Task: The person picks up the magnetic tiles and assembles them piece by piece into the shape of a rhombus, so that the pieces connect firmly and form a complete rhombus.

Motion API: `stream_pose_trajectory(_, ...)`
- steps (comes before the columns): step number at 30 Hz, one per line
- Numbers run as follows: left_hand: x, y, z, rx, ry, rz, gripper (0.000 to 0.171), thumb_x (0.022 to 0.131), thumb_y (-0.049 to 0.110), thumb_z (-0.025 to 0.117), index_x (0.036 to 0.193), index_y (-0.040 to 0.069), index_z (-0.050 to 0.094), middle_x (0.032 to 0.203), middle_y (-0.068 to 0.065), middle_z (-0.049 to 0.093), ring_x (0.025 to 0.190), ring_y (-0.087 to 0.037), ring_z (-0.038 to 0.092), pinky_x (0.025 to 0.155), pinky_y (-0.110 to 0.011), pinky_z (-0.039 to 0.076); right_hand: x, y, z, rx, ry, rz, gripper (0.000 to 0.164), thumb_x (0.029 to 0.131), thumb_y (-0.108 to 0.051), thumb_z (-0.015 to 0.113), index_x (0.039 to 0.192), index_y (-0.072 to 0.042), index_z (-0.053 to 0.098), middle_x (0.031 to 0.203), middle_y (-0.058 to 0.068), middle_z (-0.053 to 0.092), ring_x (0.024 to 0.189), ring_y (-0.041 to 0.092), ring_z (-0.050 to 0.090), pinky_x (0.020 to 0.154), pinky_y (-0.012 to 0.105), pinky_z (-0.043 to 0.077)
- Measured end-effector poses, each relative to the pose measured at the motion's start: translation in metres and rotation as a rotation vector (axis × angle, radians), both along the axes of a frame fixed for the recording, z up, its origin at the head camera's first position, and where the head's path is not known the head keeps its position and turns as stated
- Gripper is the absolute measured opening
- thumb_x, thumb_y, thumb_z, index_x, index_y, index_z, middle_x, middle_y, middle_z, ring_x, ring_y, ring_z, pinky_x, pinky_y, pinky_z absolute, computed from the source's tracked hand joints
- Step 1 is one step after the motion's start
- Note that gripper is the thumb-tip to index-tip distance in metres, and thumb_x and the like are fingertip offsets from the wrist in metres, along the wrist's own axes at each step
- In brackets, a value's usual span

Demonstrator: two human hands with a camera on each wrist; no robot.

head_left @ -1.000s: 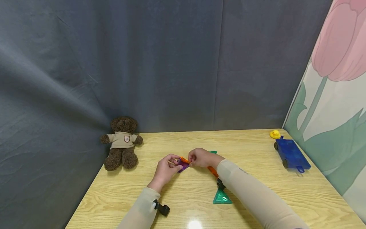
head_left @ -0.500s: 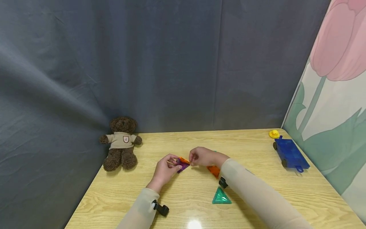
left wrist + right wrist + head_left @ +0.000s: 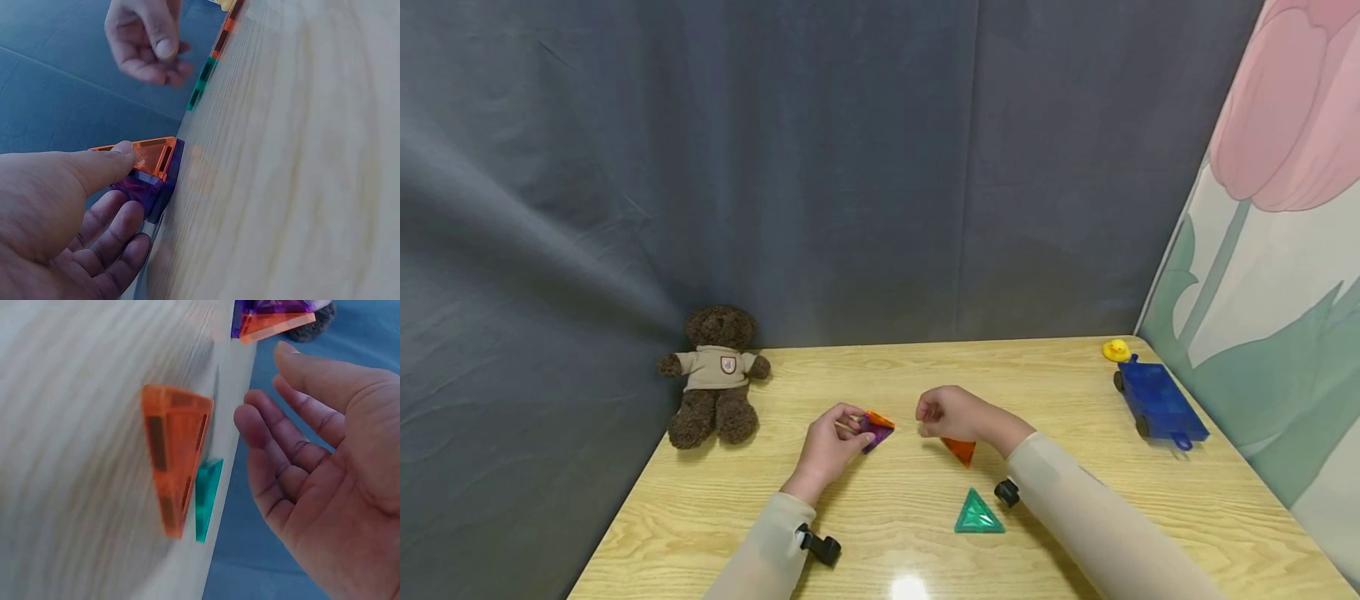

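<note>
Joined tiles (image 3: 877, 432): in left hand (image 3: 830, 442), at its right side
Right hand (image 3: 955, 412): right of joined tiles, apart
Middle tile (image 3: 961, 452): on table (image 3: 692, 508), at right hand's near side
Far tile (image 3: 207, 503): beyond middle tile, near right hand
Near tile (image 3: 979, 517): on table, nearer than right hand
Bear (image 3: 718, 371): left of left hand, farther back
Cart (image 3: 1161, 402): well right of right hand
Duck (image 3: 1116, 351): beyond cart
Curtain (image 3: 835, 183): behind both hands

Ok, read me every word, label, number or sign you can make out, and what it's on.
No text is readable in any view.
Badge on the teddy bear's shirt: too small to read.
Faint mark on the right sleeve: too blurred to tell whether it is lettering.
</note>
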State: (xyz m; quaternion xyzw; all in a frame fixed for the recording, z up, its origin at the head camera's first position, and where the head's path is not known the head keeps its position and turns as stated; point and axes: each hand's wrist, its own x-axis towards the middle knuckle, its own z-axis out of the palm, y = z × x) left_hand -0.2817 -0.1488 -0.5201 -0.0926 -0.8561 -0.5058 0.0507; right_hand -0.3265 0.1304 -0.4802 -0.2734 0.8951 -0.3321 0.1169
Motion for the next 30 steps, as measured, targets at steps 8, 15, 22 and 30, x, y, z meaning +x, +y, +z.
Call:
stream_pose_trajectory(8, -0.001, -0.004, -0.002, -0.033, -0.009, 0.022, 0.030, 0.092, 0.021, 0.084, 0.117, 0.022, 0.069, 0.100, 0.002, 0.066, 0.084, -0.016, 0.064, 0.070, -0.031, 0.057, 0.014, 0.029, -0.009, 0.049, 0.115, -0.051, 0.022, 0.088, -0.011, 0.086, 0.107, -0.010, 0.076, 0.099, -0.004, 0.066, 0.089, 0.013, 0.061, 0.082, 0.035, 0.057)
stream_pose_trajectory(15, 0.000, -0.006, -0.001, -0.054, 0.017, 0.035, 0.030, 0.091, 0.020, 0.085, 0.117, 0.021, 0.070, 0.099, 0.002, 0.066, 0.083, -0.017, 0.064, 0.070, -0.033, 0.057, 0.031, 0.042, -0.005, 0.148, 0.203, 0.006, 0.031, 0.082, -0.013, 0.092, 0.110, -0.007, 0.078, 0.101, -0.001, 0.064, 0.087, 0.018, 0.059, 0.080, 0.037, 0.055)
stream_pose_trajectory(22, 0.002, -0.008, 0.000, -0.046, 0.003, 0.046, 0.030, 0.091, 0.020, 0.085, 0.117, 0.023, 0.069, 0.099, 0.001, 0.066, 0.083, -0.018, 0.064, 0.069, -0.032, 0.057, 0.042, 0.050, -0.005, 0.157, 0.276, 0.002, 0.033, 0.078, -0.018, 0.095, 0.105, -0.006, 0.079, 0.095, -0.001, 0.064, 0.082, 0.015, 0.058, 0.075, 0.033, 0.055)
stream_pose_trajectory(30, 0.002, -0.011, -0.004, -0.023, -0.007, 0.053, 0.031, 0.091, 0.019, 0.086, 0.117, 0.023, 0.070, 0.099, 0.001, 0.066, 0.084, -0.017, 0.064, 0.068, -0.031, 0.057, 0.048, 0.064, -0.010, 0.138, 0.192, -0.083, 0.036, 0.078, -0.014, 0.093, 0.109, -0.006, 0.077, 0.095, 0.000, 0.060, 0.082, 0.016, 0.055, 0.074, 0.030, 0.053)
